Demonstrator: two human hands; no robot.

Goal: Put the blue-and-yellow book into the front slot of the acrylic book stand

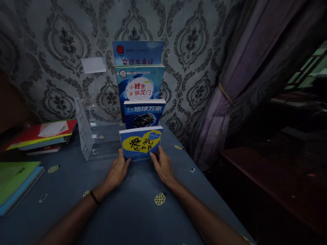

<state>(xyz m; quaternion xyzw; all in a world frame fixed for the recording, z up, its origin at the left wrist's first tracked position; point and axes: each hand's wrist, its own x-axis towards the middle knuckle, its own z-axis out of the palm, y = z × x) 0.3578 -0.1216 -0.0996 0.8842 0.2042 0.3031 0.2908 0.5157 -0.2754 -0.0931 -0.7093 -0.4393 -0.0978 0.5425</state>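
A small blue book with a yellow patch on its cover (140, 143) stands upright between my hands. My left hand (118, 168) grips its lower left edge, and my right hand (162, 164) grips its lower right edge, thumbs on the front cover. Right behind it stands a dark blue book with an earth picture (144, 115). Farther back and taller are a light blue book with a white oval (139, 84) and a blue book with a red mark (139, 53). The books rise in steps beside a clear plastic tiered rack (85, 131); what holds them upright is partly hidden.
On the left lie a red and yellow stack of books (43, 134) and a green book (4, 183) on a blue one. A white card (93, 65) shows by the patterned wall. The blue tablecloth (133, 218) ends at the right, near a tied curtain (220, 115) and a dark red surface (266, 179).
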